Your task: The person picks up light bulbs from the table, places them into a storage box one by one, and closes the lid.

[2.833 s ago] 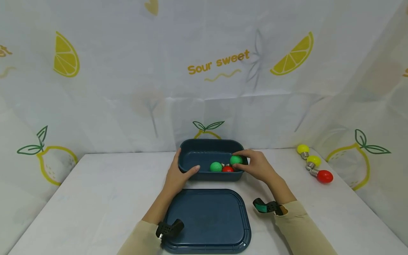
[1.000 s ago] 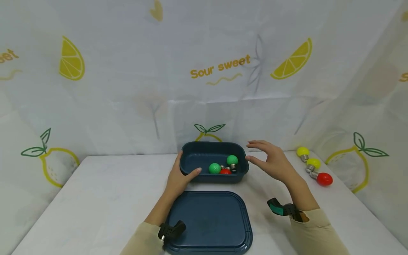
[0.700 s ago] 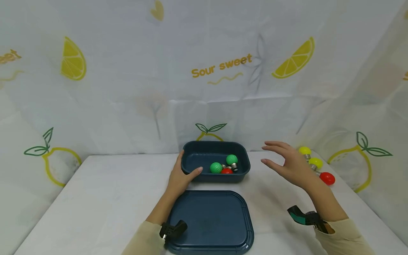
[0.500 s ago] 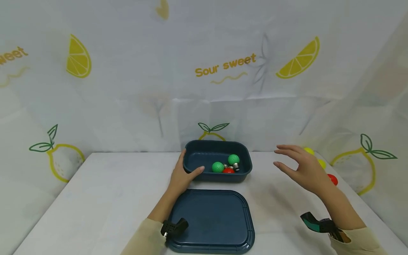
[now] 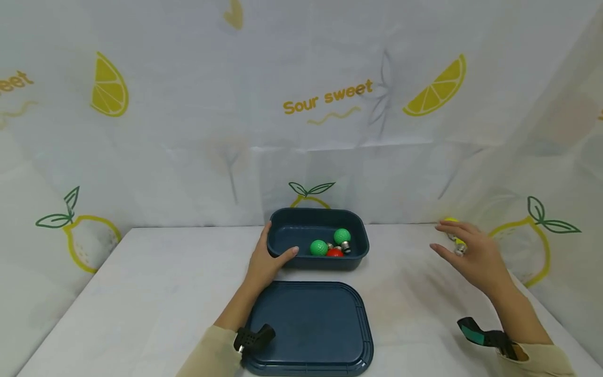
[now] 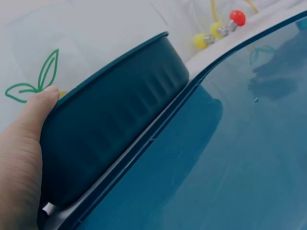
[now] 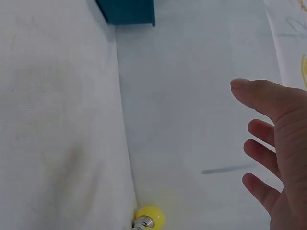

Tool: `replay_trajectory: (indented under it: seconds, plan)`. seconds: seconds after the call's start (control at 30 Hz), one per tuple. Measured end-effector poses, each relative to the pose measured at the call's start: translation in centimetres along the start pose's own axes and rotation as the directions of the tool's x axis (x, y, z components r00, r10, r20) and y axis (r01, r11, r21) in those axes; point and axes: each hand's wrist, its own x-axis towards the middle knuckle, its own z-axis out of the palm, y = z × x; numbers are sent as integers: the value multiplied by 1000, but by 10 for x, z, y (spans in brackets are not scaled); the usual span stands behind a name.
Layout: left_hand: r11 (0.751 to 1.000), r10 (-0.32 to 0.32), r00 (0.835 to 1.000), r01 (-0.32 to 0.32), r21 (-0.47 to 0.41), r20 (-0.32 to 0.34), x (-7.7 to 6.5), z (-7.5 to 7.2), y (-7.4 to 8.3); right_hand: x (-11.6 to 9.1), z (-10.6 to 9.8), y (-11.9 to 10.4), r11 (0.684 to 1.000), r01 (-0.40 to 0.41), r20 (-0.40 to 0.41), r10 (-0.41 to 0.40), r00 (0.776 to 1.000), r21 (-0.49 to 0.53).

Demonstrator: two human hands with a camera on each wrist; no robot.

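Note:
My left hand (image 5: 264,264) grips the left end of a dark blue plastic box (image 5: 297,233), its thumb at the front rim. In the box lie two green bulbs (image 5: 342,236) with dimpled tops and a red bulb (image 5: 335,253), grouped toward the right. Over at the right, my right hand (image 5: 476,259) hovers with thumb and fingers spread and nothing between them. Behind its fingers two yellow bulbs (image 5: 459,243) show partly. A second red bulb (image 6: 237,18), hidden by the hand in the head view, appears in the left wrist view.
A dark blue lid (image 5: 308,327) lies flat on the white table (image 5: 155,293) in front of the box, partly under the left forearm. White cloth (image 5: 188,104) printed with lemons rises behind the table and at its sides.
My right hand let go of a green bulb inside the box, then moved right to the loose bulbs. That bulb now lies with its metal base toward the front. My left hand stayed on the box.

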Motion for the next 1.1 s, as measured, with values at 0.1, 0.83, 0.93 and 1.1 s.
replay_trajectory:
  seconds: [0.1,0.83,0.93,1.1]
  plan:
    - [1000,0,1000,0,1,-3,1,3,1,-4,0,6,999,-8,29,9,1000,-45]
    - [1000,6,1000,-6,5,3,1,3,0,-52,13,65,822,-555,55,564,824,-126]
    - [1000,7,1000,-7,6,3,1,3,-1,-59,14,71,812,-572,88,582,808,-120]
    - [1000,1,1000,-1,9,-4,1,2,0,-65,19,76,802,-579,164,597,785,-149]
